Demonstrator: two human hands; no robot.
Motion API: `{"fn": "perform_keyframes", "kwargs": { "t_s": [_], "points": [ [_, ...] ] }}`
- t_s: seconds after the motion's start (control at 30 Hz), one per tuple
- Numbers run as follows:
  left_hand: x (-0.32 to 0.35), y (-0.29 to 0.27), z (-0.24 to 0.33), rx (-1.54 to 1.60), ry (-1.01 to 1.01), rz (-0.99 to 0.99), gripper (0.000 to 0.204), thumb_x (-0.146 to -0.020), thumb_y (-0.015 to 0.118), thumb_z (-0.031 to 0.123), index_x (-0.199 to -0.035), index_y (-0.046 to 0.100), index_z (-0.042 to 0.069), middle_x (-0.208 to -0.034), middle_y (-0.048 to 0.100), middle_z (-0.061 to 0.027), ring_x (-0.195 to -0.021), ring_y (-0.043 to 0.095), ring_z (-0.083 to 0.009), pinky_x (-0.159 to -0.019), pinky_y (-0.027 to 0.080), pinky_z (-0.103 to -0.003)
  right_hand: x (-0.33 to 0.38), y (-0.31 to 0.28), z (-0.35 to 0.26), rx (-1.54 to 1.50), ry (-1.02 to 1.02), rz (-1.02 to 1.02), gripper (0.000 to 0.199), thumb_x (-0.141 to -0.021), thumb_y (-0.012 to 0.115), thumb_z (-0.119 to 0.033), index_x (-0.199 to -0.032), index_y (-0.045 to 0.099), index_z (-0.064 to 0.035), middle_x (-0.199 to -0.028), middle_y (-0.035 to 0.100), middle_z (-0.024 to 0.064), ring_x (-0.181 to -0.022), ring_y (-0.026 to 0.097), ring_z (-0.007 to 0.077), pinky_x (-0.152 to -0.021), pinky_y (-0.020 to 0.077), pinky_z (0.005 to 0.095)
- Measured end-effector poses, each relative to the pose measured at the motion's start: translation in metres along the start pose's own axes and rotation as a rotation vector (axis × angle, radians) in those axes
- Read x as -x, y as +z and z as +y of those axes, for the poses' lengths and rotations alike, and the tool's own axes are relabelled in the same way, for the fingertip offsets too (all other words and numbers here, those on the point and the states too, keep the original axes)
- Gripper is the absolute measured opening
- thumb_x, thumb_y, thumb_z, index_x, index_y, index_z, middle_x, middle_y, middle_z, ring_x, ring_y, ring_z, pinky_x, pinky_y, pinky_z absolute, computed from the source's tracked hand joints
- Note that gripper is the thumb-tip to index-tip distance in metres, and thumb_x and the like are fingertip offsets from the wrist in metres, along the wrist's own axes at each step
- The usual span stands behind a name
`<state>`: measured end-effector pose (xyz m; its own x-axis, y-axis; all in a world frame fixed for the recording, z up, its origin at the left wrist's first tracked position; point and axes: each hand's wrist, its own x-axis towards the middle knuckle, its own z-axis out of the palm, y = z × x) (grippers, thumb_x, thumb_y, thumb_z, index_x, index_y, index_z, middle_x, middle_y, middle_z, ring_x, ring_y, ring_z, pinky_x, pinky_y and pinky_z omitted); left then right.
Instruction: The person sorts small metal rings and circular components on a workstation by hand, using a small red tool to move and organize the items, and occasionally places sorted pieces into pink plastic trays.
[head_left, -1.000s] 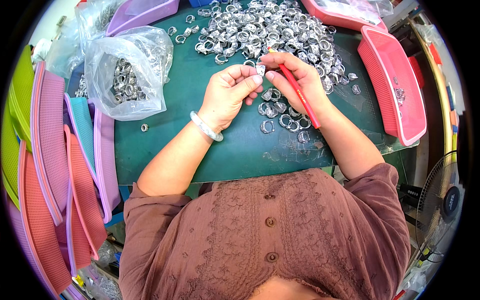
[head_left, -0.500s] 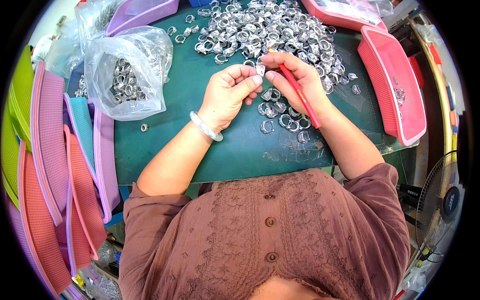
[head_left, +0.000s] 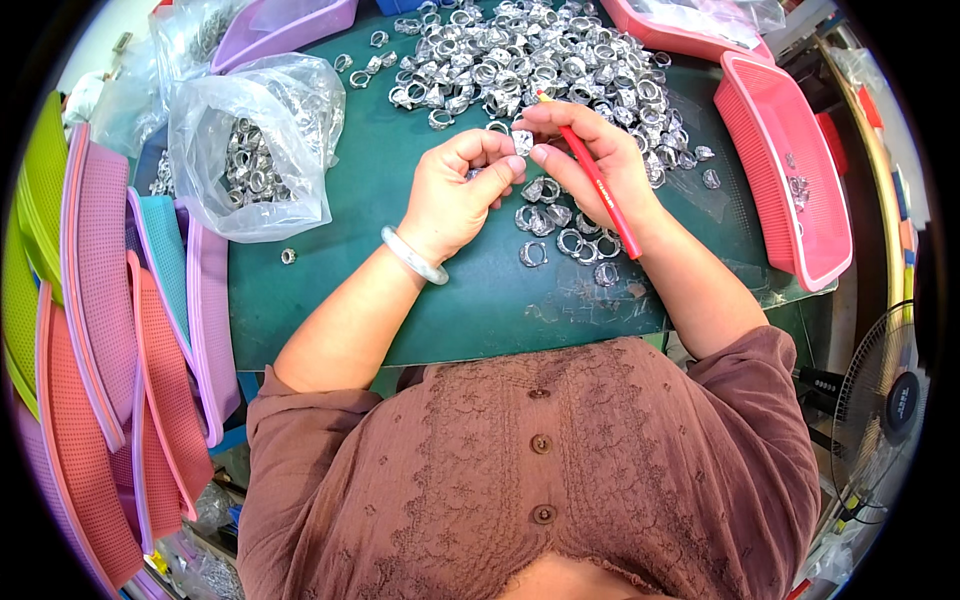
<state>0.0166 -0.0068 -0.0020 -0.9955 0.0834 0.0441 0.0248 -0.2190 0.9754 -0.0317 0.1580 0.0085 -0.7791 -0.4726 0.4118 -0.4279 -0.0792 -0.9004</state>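
A silver-coloured ring [head_left: 522, 142] with a broad, bright face is pinched between the thumb and fingers of my left hand [head_left: 452, 190]. My right hand [head_left: 612, 160] is closed round a red pencil [head_left: 604, 188], which slants across the palm with its tip pointing away from me. The right thumb and forefinger also meet the ring's edge. Just below the right hand, a small group of similar rings [head_left: 571, 241] lies on the green table [head_left: 470, 310]. Beyond both hands spreads a large heap of rings [head_left: 530, 62].
A clear plastic bag [head_left: 305, 200] with rings inside stands at left, near a single loose ring [head_left: 289, 256]. Stacked coloured baskets [head_left: 100, 260] crowd the left edge. At right are a pink basket [head_left: 748, 150] holding a few rings and a fan [head_left: 875, 400].
The ring has turned slightly between my fingers, showing its face a little differently. Both hands and the pencil stay almost in place.
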Motion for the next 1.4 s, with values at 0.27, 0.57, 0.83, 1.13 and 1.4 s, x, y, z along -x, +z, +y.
{"fn": "perform_keyframes", "kwargs": {
  "t_s": [0.27, 0.57, 0.83, 1.13, 1.4],
  "points": [
    [0.0003, 0.0039, 0.0005, -0.049, 0.055, 0.009, 0.013, -0.083, 0.058, 0.004, -0.095, 0.057, 0.002, -0.079, 0.062, -0.0036, -0.064, 0.053, -0.0067, -0.055, 0.043, -0.020, 0.0006, -0.0014, -0.0027, -0.029, -0.004, -0.021, 0.034, -0.079, 0.058, 0.005, -0.112, 0.051, -0.0008, -0.102, 0.059, 0.0100, -0.096, 0.057, 0.0163, -0.083, 0.0470, 0.0277],
    [0.0004, 0.0019, 0.0003, -0.028, 0.028, 0.006, 0.014, -0.085, 0.055, 0.007, -0.097, 0.057, 0.002, -0.081, 0.062, -0.0043, -0.065, 0.054, -0.0075, -0.056, 0.044, -0.021, 0.0003, -0.0026, -0.0003, 0.004, -0.065, -0.043, 0.036, -0.079, 0.057, 0.007, -0.113, 0.051, -0.0014, -0.103, 0.059, 0.0101, -0.094, 0.058, 0.0159, -0.081, 0.0482, 0.0273],
    [0.0006, 0.0023, 0.0006, -0.025, 0.031, 0.006, 0.012, -0.084, 0.055, 0.006, -0.095, 0.057, 0.001, -0.080, 0.062, -0.0047, -0.065, 0.054, -0.0077, -0.056, 0.044, -0.021, 0.0002, -0.0029, -0.0013, 0.005, -0.059, -0.049, 0.037, -0.078, 0.056, 0.007, -0.114, 0.050, -0.0014, -0.103, 0.059, 0.0104, -0.095, 0.058, 0.0164, -0.081, 0.0485, 0.0275],
    [0.0007, 0.0020, 0.0000, -0.028, 0.019, 0.009, 0.011, -0.084, 0.056, 0.006, -0.094, 0.057, 0.002, -0.080, 0.062, -0.0038, -0.066, 0.054, -0.0075, -0.056, 0.044, -0.021, -0.0004, -0.0024, -0.0018, 0.047, -0.058, -0.030, 0.035, -0.077, 0.060, 0.004, -0.111, 0.053, -0.0023, -0.100, 0.060, 0.0081, -0.091, 0.056, 0.0145, -0.079, 0.0476, 0.0271],
    [0.0011, 0.0014, 0.0009, -0.036, 0.014, 0.000, 0.011, -0.084, 0.055, 0.006, -0.094, 0.058, 0.002, -0.080, 0.062, -0.0038, -0.066, 0.054, -0.0075, -0.057, 0.044, -0.021, -0.0003, -0.0025, -0.0023, 0.053, -0.057, -0.032, 0.035, -0.077, 0.061, 0.003, -0.111, 0.053, -0.0022, -0.100, 0.060, 0.0080, -0.091, 0.056, 0.0145, -0.079, 0.0479, 0.0271]
  ]
}}
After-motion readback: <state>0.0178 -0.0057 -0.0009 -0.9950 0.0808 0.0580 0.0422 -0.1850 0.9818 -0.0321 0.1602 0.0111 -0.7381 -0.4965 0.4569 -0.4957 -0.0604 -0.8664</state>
